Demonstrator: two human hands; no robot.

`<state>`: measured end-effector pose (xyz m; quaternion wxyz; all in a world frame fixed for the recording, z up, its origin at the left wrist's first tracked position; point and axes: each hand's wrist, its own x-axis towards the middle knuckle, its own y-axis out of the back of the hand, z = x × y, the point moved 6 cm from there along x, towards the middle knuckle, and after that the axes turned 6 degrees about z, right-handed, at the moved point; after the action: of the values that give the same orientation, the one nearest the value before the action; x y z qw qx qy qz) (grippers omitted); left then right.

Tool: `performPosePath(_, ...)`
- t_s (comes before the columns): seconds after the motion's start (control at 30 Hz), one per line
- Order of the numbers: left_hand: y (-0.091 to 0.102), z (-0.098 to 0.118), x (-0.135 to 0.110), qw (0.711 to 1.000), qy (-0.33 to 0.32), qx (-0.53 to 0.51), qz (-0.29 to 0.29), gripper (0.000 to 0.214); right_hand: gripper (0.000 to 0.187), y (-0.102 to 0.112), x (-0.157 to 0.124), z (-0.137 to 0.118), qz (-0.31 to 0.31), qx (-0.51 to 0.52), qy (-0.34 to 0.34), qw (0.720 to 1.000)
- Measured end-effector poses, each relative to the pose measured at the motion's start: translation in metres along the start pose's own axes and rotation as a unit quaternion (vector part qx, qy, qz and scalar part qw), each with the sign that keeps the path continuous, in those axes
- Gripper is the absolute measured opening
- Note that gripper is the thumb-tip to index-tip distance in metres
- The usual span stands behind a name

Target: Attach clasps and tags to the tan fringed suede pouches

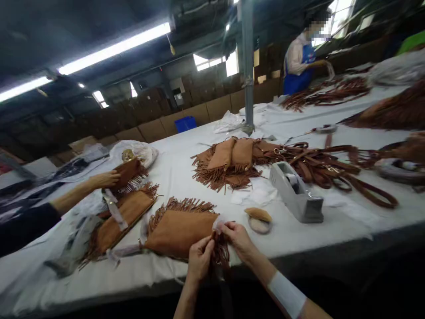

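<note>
Head view: a tan fringed bag (182, 230) lies flat on the table (175, 177), close to the near edge and directly before the person. The left hand (201, 254) is closed, thumb against forefinger, at dark brown strands (223, 252) by the bag's right end; exactly which part it grips cannot be told. The right hand (239, 239) is pinched closed on a whitish translucent strip (219, 223) at the same corner.

Handling, as judged: the left hand should steady the strands while the right draws the strip snug, without creasing it or catching loose fringe beneath. Fingertip pressure should suffice; a hard pull could drag the bag or mark its soft-looking face.

Condition: the panel is roughly rectangular, matte and suede-like, with no stain discernible at this resolution. Darker fringe stands out unevenly along the far side. A pale-wrapped strap (128, 251) extends from the left end.
</note>
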<state>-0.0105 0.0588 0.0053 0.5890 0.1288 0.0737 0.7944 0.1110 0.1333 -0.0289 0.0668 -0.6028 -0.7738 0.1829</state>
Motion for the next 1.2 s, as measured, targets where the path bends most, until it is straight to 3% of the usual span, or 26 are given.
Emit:
performPosePath(0.47,-0.002,-0.01,0.0,1.0,0.017,-0.013,-0.013,0.039,0.041,0.005,-0.009,-0.003,0.023,-0.05,0.026,0.998)
performPosePath(0.9,-0.002,-0.014,-0.003,1.0,-0.001,0.017,-0.016,0.033,0.044,-0.001,-0.018,-0.015,-0.028,-0.099,0.056,0.993)
performPosePath(1.2,-0.003,-0.011,-0.006,0.999,-0.015,0.039,-0.028,0.029,0.033,-0.002,-0.023,-0.013,-0.049,-0.163,0.082,0.982)
